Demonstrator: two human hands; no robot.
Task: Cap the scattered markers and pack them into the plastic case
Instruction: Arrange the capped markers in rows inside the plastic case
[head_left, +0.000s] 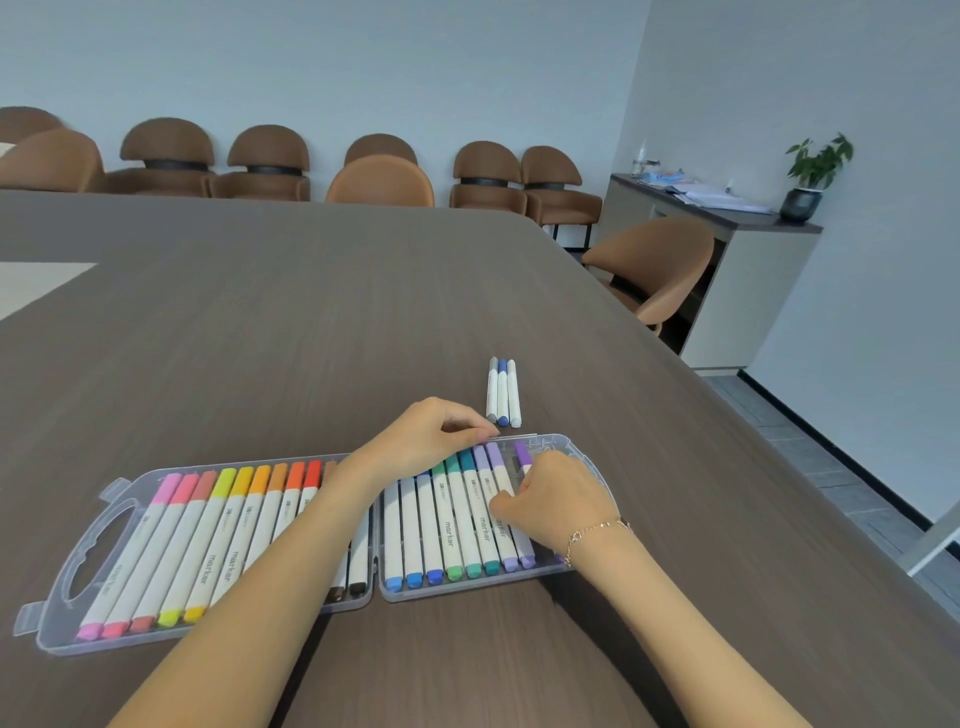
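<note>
Head view: a clear plastic case (98, 561) lies open flat on the dark tabletop (260, 338), its two halves side by side. The left half shows nine markers (208, 545) in pink to red clearly, with more under the left forearm, which hides their count. The right half shows eight in blue, green and lilac. The left hand (423, 434) reaches across to the case's far rim, fingers curled and pinching at the marker tops there; what exactly it pinches is hard to make out. The right hand (558, 501) is curled round a purple marker (522, 454) at the right end of the row, covering most of its barrel. Three loose markers (503, 392) lie together just beyond the case. Brown chairs (382, 182) line the wall; a sideboard (748, 270) with a potted plant (813, 176) stands at right.
</note>
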